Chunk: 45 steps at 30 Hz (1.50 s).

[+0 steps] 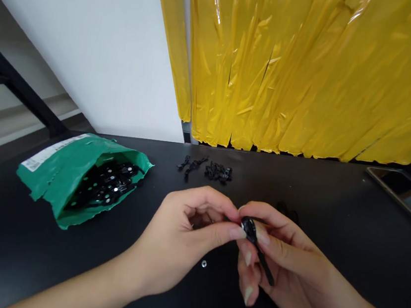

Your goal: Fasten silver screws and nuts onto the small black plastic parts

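Note:
Between my two hands is a small black part [249, 229] with a rounded head and a thin strip running down from it. My right hand [283, 253] is closed around it, thumb against the rounded head, and the strip hangs along the fingers. My left hand [188, 232] pinches at the head's left edge with thumb and forefinger; whether it holds a separate small piece there is hidden. Below the left hand, a tiny silvery ring-shaped piece [204, 264] lies on the black table [157, 303].
At left, a torn green bag [57, 171] lies with its mouth toward me, full of black parts with shiny dots [112, 182]. Small black pieces [218, 172] sit in clusters beyond my hands. A phone-like device [403, 191] is at far right. Yellow plastic sheeting [275, 72] hangs behind.

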Available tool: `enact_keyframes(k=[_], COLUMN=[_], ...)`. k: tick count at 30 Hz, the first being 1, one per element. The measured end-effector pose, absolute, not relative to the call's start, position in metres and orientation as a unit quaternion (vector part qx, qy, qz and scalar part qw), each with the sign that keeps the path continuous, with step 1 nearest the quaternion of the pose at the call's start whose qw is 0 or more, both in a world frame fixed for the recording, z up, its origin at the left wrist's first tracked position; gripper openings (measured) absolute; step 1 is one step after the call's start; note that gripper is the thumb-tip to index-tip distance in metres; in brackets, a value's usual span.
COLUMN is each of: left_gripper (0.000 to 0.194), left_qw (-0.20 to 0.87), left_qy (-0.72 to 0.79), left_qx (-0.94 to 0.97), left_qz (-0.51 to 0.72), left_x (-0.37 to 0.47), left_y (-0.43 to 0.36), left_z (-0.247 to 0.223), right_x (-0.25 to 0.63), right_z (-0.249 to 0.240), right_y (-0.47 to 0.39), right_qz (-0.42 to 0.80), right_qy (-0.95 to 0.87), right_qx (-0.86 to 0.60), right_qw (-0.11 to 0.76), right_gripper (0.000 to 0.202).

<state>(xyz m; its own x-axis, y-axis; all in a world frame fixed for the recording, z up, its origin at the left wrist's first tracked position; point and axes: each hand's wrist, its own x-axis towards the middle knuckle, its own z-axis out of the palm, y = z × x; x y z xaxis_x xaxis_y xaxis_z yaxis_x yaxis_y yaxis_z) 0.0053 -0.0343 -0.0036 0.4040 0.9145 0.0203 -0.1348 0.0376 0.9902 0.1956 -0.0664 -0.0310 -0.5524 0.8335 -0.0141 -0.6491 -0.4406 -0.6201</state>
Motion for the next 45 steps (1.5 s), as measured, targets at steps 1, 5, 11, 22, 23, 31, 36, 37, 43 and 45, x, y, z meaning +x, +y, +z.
enact_keyframes(k=[1, 5, 11, 22, 23, 31, 36, 37, 43, 45], left_gripper=[0.019, 0.023, 0.02, 0.007, 0.008, 0.015, 0.014, 0.016, 0.034, 0.023], left_qw=[0.605, 0.489, 0.336, 0.406, 0.423, 0.527, 0.541, 0.547, 0.612, 0.614], left_qy=[0.345, 0.31, 0.274, 0.296, 0.294, 0.293, 0.311, 0.318, 0.339, 0.348], left_qx=[0.571, 0.683, 0.809, 0.748, 0.74, 0.675, 0.659, 0.65, 0.613, 0.62], left_qz=[0.433, 0.445, 0.397, 0.433, 0.432, 0.425, 0.421, 0.421, 0.368, 0.342], left_x=[0.005, -0.001, -0.009, -0.005, -0.005, -0.003, -0.001, 0.0, 0.002, 0.003], left_y=[-0.035, -0.032, -0.027, -0.027, -0.027, -0.026, -0.03, -0.031, -0.031, -0.032], left_z=[-0.004, -0.005, -0.003, -0.008, -0.008, -0.01, -0.01, -0.01, -0.009, -0.009], right_x=[0.196, 0.195, 0.194, 0.214, 0.215, 0.22, 0.226, 0.227, 0.232, 0.232], right_z=[-0.031, -0.031, -0.032, -0.032, -0.032, -0.029, -0.036, -0.039, -0.047, -0.045], right_y=[-0.066, -0.065, -0.064, -0.061, -0.06, -0.059, -0.06, -0.061, -0.064, -0.064], right_qz=[0.833, 0.832, 0.735, 0.109, 0.081, 0.0, -0.061, -0.073, -0.128, -0.142], right_qy=[-0.286, -0.295, -0.408, -0.807, -0.811, -0.84, -0.85, -0.849, -0.825, -0.818], right_qx=[-0.164, -0.181, -0.271, -0.304, -0.303, -0.287, -0.291, -0.289, -0.311, -0.321], right_qw=[0.443, 0.433, 0.47, 0.494, 0.494, 0.46, 0.435, 0.437, 0.455, 0.455], right_gripper=[0.018, 0.009, 0.016, 0.035, 0.033, 0.029, 0.029, 0.033, 0.047, 0.041])
